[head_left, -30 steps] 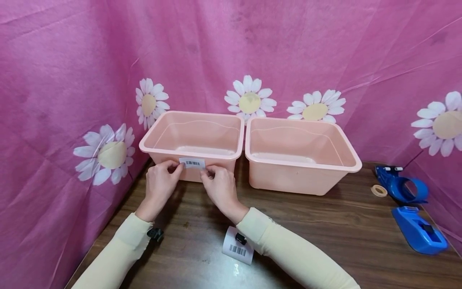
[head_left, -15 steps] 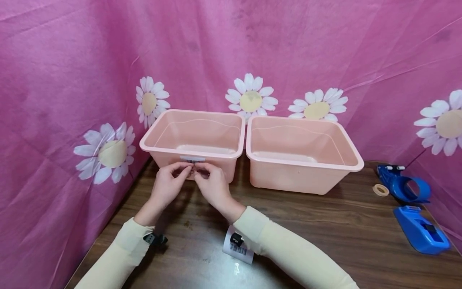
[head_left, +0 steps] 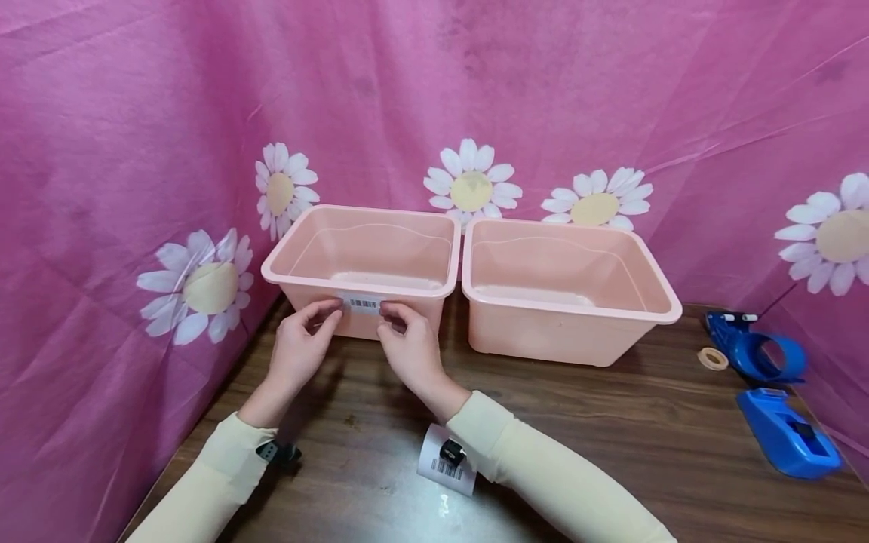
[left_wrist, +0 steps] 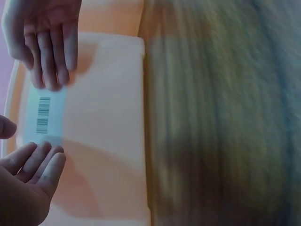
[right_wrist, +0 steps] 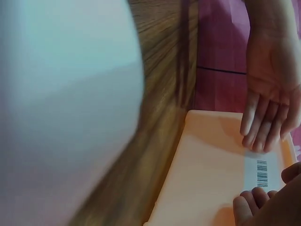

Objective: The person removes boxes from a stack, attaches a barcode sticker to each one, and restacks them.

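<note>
A white label [head_left: 364, 304] with a printed barcode lies flat on the front wall of the left pink plastic bin [head_left: 356, 328], just below the rim. My left hand [head_left: 299, 343] has its fingertips at the label's left end, and my right hand [head_left: 416, 351] touches the right end. In the left wrist view, the fingers of both hands look fairly straight, pressing near the two ends of the barcode label [left_wrist: 55, 117]; neither thumb grips it. From the right wrist view the label [right_wrist: 250, 172] also sits against the bin wall between the hands.
A second pink bin [head_left: 557, 332] stands close to the right. A curled sheet with another barcode label [head_left: 441, 475] lies in front, near the right sleeve. At the far right are two blue tape dispensers [head_left: 790, 437] and a small tape roll [head_left: 713, 358]. Flowered pink cloth [head_left: 380, 98] surrounds the table.
A second ago both hands pinched the label by its ends. The hands then came together at its middle, and now they have spread back to its ends, with the label on the bin.
</note>
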The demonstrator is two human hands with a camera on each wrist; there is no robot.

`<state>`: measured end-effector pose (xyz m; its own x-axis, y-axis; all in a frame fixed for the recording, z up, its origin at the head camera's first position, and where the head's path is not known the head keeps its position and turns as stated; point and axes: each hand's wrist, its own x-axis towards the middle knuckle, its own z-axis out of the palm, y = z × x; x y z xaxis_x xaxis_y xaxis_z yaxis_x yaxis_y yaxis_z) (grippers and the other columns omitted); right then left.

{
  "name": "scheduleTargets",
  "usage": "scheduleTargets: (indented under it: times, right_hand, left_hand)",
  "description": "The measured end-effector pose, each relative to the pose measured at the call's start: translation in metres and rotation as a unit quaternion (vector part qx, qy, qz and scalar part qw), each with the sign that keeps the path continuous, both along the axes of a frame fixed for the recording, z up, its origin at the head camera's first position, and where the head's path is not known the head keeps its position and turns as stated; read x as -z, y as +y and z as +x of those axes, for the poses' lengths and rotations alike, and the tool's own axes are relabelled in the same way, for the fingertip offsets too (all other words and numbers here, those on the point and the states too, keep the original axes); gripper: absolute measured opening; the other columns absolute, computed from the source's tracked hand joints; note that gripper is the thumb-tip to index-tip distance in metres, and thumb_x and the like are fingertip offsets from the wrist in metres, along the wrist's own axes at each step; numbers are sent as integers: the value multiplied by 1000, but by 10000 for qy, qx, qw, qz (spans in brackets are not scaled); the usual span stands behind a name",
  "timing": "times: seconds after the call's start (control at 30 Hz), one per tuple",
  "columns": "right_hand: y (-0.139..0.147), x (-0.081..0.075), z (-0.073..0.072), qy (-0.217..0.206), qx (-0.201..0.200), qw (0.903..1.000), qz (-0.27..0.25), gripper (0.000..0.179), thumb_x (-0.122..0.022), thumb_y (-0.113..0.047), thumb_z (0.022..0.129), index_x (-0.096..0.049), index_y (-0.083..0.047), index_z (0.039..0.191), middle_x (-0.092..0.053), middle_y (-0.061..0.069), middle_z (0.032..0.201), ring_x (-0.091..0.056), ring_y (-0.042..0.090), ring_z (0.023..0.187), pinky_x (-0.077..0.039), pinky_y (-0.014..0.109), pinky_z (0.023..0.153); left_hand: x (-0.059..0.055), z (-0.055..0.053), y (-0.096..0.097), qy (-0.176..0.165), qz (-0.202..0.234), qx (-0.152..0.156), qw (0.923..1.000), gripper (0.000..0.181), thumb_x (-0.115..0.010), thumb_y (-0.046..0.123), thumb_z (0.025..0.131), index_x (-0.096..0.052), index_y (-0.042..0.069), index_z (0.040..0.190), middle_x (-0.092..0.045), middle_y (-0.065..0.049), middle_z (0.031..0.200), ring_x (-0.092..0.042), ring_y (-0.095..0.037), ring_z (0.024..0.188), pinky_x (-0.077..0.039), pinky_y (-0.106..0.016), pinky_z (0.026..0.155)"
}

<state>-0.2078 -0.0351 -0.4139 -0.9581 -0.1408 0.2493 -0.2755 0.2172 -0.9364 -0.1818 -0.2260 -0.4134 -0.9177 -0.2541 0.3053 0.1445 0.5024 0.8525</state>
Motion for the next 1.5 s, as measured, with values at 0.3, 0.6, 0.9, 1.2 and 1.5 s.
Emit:
scheduleTargets:
  times: [0.3,0.6,0.9,1.2,1.5]
  right_hand:
    - [-11,1,-7,466,-117,9987,158,28,-71,-14,103,-82,-5,128,-85,7,125,-81,16,114,-68,32,99]
    - [0,-9,2,0,44,9999,107,30,-67,-8,102,-80,-2,128,-84,11,126,-79,26,116,-66,41,105]
    - [-12,12,-19,-28,-320,9995,-61,29,-70,-17,104,-81,-10,131,-84,1,128,-78,10,116,-65,27,101]
    - [-1,-11,1,-356,-174,9992,-46,30,-66,-10,105,-79,-3,131,-82,12,131,-78,28,122,-65,42,108]
    - [-7,-8,-11,-106,-773,9967,219,35,-67,-11,102,-79,-1,133,-83,11,131,-78,17,121,-65,30,103]
  left_hand:
    - [-3,-4,17,149,566,807,9950,28,-72,16,111,-79,-2,132,-80,-23,132,-68,14,104,-55,-6,90]
    - [-3,-5,8,152,555,151,9982,25,-72,17,110,-81,0,127,-82,-23,127,-66,17,97,-51,-3,87]
    - [-5,-6,19,71,898,700,9935,27,-71,14,111,-80,-4,129,-79,-27,131,-69,12,101,-56,-7,89]
    - [-4,-4,3,-11,661,251,9975,28,-71,18,111,-80,-1,130,-80,-24,131,-66,14,97,-53,-5,85]
    - [-4,-6,6,25,483,680,9965,29,-71,17,111,-79,-2,131,-80,-25,130,-68,14,100,-54,-6,87]
